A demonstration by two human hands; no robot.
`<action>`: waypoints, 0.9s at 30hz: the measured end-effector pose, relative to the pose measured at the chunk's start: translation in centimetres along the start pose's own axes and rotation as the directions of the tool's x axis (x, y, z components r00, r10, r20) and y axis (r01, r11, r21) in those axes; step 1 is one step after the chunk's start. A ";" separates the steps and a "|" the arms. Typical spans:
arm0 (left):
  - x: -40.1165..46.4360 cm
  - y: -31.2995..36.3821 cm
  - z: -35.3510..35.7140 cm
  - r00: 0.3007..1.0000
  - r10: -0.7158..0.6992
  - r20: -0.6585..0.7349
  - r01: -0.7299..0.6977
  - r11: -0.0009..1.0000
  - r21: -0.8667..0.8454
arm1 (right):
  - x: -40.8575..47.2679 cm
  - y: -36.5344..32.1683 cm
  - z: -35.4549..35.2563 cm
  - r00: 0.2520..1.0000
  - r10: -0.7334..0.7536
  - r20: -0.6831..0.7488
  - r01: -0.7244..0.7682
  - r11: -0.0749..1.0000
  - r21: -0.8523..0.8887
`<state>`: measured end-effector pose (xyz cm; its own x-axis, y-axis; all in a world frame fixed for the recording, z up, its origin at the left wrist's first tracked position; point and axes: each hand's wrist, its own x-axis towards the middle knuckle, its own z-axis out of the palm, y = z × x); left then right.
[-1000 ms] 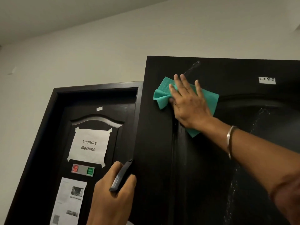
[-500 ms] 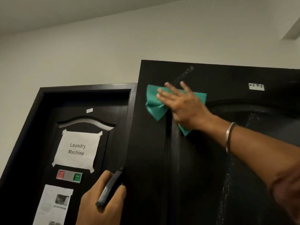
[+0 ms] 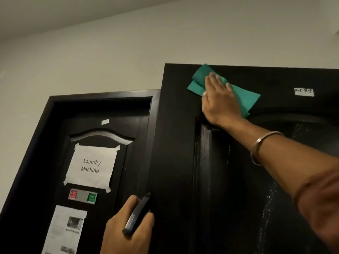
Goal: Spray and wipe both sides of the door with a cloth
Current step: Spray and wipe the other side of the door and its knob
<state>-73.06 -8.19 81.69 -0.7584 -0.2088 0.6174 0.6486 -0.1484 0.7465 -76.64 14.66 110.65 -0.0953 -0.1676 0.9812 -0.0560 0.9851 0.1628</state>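
Note:
A dark, nearly black door (image 3: pixel 183 162) fills the right half of the view, its top edge just above my reach. My right hand (image 3: pixel 220 99) lies flat with straight fingers on a folded green cloth (image 3: pixel 245 98), pressing it against the door's top rail near the upper left corner. Wet spray streaks glisten lower down on the door's panel (image 3: pixel 267 208). My left hand (image 3: pixel 126 233) is at the bottom centre beside the door's edge and grips a dark spray trigger (image 3: pixel 136 215); the bottle itself is hidden.
A white label (image 3: pixel 303 92) is stuck on the door to the right of the cloth. To the left stands a second dark door (image 3: pixel 137 129) in its frame, bearing a "Laundry Machine" sign (image 3: pixel 90 166), a red and green slider (image 3: pixel 82 196) and a printed sheet (image 3: pixel 64 231). Pale wall lies above.
My right hand slid the cloth upward and a little right, from the panel's upper left corner to the door's top edge. My left hand stayed low, holding the spray trigger.

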 end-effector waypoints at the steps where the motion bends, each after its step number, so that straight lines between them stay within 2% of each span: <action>1: -0.7 1.6 1.8 0.998 0.002 0.059 -0.002 1.000 0.000 | -1.2 -0.6 0.2 0.997 -0.069 0.027 0.069 0.998 -0.002; 2: -0.7 1.3 2.4 0.999 0.028 0.031 -0.028 1.000 0.005 | -2.6 -1.3 0.4 0.984 -0.168 0.050 0.170 0.985 -0.023; 3: -0.7 1.0 3.2 0.997 0.040 0.061 -0.044 0.997 0.068 | -4.1 -1.6 0.6 0.954 -0.282 0.101 0.289 0.955 -0.062; 4: -0.7 0.3 3.9 0.996 0.068 0.054 -0.070 0.996 0.049 | -5.2 -1.3 0.9 0.913 -0.375 0.160 0.394 0.913 -0.106; 5: -0.8 0.4 4.2 0.992 0.083 0.091 -0.091 0.993 0.078 | -5.5 -0.6 0.8 0.879 -0.431 0.205 0.462 0.876 -0.140; 6: -0.8 0.2 4.4 0.987 0.106 0.118 -0.114 0.991 0.066 | -5.0 0.3 0.3 0.878 -0.432 0.205 0.466 0.869 -0.164; 8: -0.1 -0.4 4.9 0.983 0.096 0.158 -0.111 0.990 0.092 | -2.8 2.4 -1.0 0.966 -0.240 0.093 0.251 0.960 -0.128; 10: -0.1 -0.4 5.2 0.985 0.086 0.152 -0.100 0.991 0.090 | -0.7 4.7 -2.1 0.997 -0.058 0.056 0.066 0.989 -0.132; 13: -0.4 -0.2 5.3 0.989 0.059 0.135 -0.067 0.996 0.057 | -0.1 6.5 -2.1 0.990 -0.104 0.093 0.124 0.965 -0.232; 18: -0.9 -0.9 4.6 0.989 0.081 0.123 -0.093 0.991 0.094 | -1.0 5.8 -0.4 0.991 -0.015 -0.132 0.012 1.000 -0.024; 20: -0.9 -1.1 4.2 0.991 0.085 0.106 -0.093 0.993 0.069 | -2.8 3.5 0.7 0.984 -0.126 -0.124 0.125 0.992 -0.010; 22: -1.3 -1.1 3.9 0.992 0.066 0.105 -0.073 0.995 0.062 | -6.4 0.8 2.5 0.944 -0.324 -0.069 0.323 0.946 -0.017; 24: -1.7 -1.3 3.8 0.994 0.054 0.097 -0.061 0.996 0.072 | -11.9 -1.7 4.0 0.879 -0.476 -0.020 0.477 0.879 0.028; 27: -2.5 -1.5 3.7 0.996 0.064 0.069 -0.072 0.991 0.115 | -22.4 -4.1 5.2 0.760 -0.646 0.078 0.630 0.761 0.155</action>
<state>-72.39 -3.90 79.89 -0.7179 -0.1505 0.6797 0.6897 -0.0209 0.7238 -79.46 14.14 87.46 -0.1138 -0.7663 0.6323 -0.2569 0.6375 0.7264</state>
